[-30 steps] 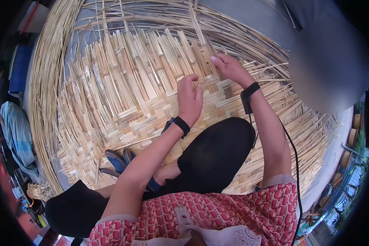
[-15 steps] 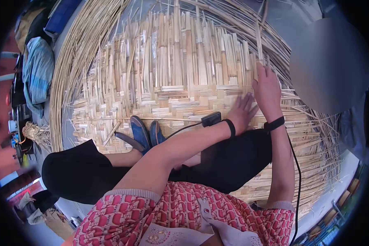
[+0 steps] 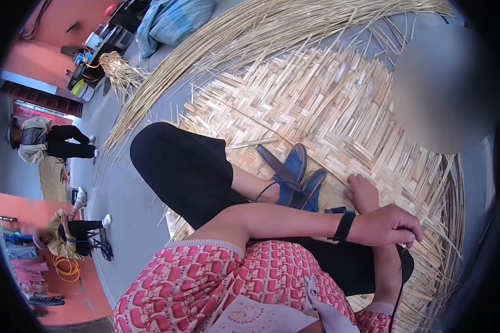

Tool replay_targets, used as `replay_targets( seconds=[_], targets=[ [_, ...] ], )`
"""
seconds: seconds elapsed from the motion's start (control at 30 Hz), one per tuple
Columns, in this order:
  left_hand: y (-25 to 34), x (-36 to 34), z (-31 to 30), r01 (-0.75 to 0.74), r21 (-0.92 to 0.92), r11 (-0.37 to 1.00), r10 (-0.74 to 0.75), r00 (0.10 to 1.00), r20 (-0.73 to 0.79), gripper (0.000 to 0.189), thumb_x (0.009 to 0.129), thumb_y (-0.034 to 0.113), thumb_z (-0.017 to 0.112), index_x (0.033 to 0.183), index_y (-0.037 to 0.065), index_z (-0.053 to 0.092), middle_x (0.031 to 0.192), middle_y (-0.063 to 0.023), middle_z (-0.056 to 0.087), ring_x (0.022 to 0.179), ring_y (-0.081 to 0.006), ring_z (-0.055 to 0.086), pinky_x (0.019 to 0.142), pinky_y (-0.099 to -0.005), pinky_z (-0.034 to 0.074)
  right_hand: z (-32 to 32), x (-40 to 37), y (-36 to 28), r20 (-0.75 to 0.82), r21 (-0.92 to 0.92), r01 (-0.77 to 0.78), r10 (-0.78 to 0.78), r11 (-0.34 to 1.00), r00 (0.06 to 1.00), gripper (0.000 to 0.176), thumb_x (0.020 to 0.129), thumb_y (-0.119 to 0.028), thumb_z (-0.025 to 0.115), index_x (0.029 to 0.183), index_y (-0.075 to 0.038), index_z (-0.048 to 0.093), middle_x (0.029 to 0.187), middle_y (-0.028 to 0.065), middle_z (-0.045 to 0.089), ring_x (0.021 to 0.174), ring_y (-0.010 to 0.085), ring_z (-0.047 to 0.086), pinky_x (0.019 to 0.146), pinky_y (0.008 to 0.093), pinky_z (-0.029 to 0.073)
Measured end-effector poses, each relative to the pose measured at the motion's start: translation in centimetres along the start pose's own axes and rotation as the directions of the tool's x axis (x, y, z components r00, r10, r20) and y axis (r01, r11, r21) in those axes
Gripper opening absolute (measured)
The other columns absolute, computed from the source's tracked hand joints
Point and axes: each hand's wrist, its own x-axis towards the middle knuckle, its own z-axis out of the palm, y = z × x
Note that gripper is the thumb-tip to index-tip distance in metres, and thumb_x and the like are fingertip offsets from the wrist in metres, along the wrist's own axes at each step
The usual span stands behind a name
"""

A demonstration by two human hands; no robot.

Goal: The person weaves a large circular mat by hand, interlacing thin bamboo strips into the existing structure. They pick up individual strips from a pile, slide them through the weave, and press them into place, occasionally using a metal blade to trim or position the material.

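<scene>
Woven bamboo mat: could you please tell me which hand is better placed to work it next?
Probably right: the right hand rests on the woven bamboo mat beside the blue sandals, while the left hand is fisted over the right forearm.

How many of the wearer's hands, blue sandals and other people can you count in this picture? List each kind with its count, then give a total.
Hands: 2, the left hand and the right hand
Blue sandals: 2
Other people: 2, both in the background
Total: 6
</scene>
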Motion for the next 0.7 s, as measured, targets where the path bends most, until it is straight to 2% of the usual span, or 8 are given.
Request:
replay_targets(
  seconds=[0.1,0.17,0.2,0.3,0.37,0.43,0.57,0.7],
  targets=[
    [-0.2,-1.6,-3.8,0.165,-0.277,0.947,-0.230,0.948,-0.220,0.015,0.095,0.011,0.056,0.098,0.001,0.067,0.082,-0.0082,0.070,0.074,-0.0135,0.068,0.067,-0.0250,0.053,1.8,-0.1,-0.1,0.072,-0.227,-0.007,0.024,0.974,0.997,0.021,0.091,-0.022,0.062,0.105,-0.008,0.057,0.106,0.0110,0.059,0.109,0.0279,0.060,0.088,0.0405,0.049],
    [-1.3,-3.0,-6.1,0.270,-0.331,0.904,-0.351,0.910,-0.219,0.016,0.097,0.014,0.055,0.098,0.002,0.066,0.081,-0.0069,0.069,0.072,-0.0126,0.067,0.065,-0.0246,0.053,10.3,-0.3,8.0,-0.215,0.185,0.036,0.004,0.982,0.977,0.024,0.092,-0.025,0.059,0.109,-0.008,0.057,0.109,0.0088,0.057,0.111,0.0252,0.056,0.093,0.0377,0.045],
    [-2.2,-3.4,-7.1,0.374,-0.376,0.848,-0.468,0.862,-0.196,0.017,0.099,0.016,0.054,0.099,0.003,0.065,0.081,-0.0055,0.068,0.070,-0.0118,0.066,0.064,-0.0241,0.053,11.8,-0.3,9.7,-0.354,0.645,0.087,0.196,0.759,0.914,0.020,0.094,-0.022,0.056,0.108,-0.008,0.059,0.102,0.0091,0.058,0.099,0.0247,0.059,0.086,0.0373,0.046],
    [-5.9,-5.7,-8.4,0.703,-0.329,0.630,-0.735,0.677,0.039,0.037,0.100,0.037,0.057,0.103,0.001,0.063,0.086,-0.0104,0.067,0.073,-0.0166,0.067,0.063,-0.0287,0.056,-4.5,-2.2,2.0,-0.412,0.556,0.020,0.254,0.831,0.875,0.008,0.085,-0.003,0.067,0.088,-0.002,0.060,0.076,0.0082,0.055,0.066,0.0188,0.055,0.063,0.0317,0.045],
    [-7.2,-5.7,-8.2,0.464,-0.598,0.654,-0.706,0.658,-0.261,0.044,0.098,0.037,0.062,0.121,0.000,0.053,0.107,-0.0196,0.062,0.097,-0.0262,0.066,0.088,-0.0381,0.056,-8.6,-4.5,1.7,-0.331,0.515,0.057,0.137,0.855,0.933,0.008,0.087,-0.006,0.067,0.086,-0.001,0.061,0.073,0.0070,0.054,0.064,0.0150,0.052,0.059,0.0308,0.043],
    [-8.8,-4.4,-11.0,0.003,-0.659,0.752,-0.402,0.795,-0.455,0.026,0.098,0.015,0.062,0.117,-0.001,0.052,0.103,-0.0165,0.065,0.096,-0.0266,0.067,0.095,-0.0422,0.056,-11.3,-6.7,1.8,-0.246,0.559,-0.055,0.229,0.827,0.942,0.012,0.088,-0.011,0.069,0.090,0.000,0.064,0.072,0.0069,0.056,0.064,0.0149,0.053,0.061,0.0306,0.045],
    [-5.6,-2.0,-12.3,-0.032,-0.493,0.869,-0.329,0.708,-0.625,0.018,0.095,0.005,0.062,0.112,0.001,0.056,0.104,-0.0155,0.066,0.097,-0.0250,0.068,0.089,-0.0379,0.060,-13.7,-10.4,3.3,-0.500,0.329,-0.012,0.185,0.944,0.846,0.012,0.090,-0.012,0.068,0.095,-0.002,0.068,0.074,0.0079,0.060,0.067,0.0181,0.058,0.065,0.0310,0.048],
    [-6.3,-1.1,-10.6,-0.009,-0.500,0.866,-0.353,0.697,-0.624,0.020,0.093,0.002,0.066,0.111,0.003,0.057,0.102,-0.0122,0.066,0.096,-0.0222,0.068,0.087,-0.0361,0.060,-14.5,-13.5,2.2,-0.216,0.514,-0.260,0.417,0.817,0.883,0.012,0.090,-0.012,0.066,0.098,-0.002,0.068,0.082,0.0121,0.067,0.078,0.0236,0.065,0.072,0.0345,0.050]
  ],
)
